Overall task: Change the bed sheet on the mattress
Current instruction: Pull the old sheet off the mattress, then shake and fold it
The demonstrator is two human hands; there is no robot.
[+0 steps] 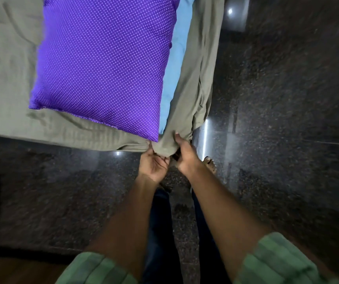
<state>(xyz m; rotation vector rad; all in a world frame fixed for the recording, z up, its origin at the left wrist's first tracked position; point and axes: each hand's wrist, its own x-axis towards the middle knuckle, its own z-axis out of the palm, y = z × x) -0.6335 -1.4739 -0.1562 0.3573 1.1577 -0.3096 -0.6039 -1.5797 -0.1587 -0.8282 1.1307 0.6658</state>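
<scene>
Grip is observed at the near corner of the mattress point(174, 64), where the grey bed sheet point(187, 111) is bunched and pinched by the left hand point(154, 163) and the right hand point(185, 154). A purple dotted pillow point(105, 66) is seen resting on the sheet beside that corner. If the sheet is pulled with the pillow in place, the pillow is judged likely to be dragged onto the floor point(287, 119).
</scene>
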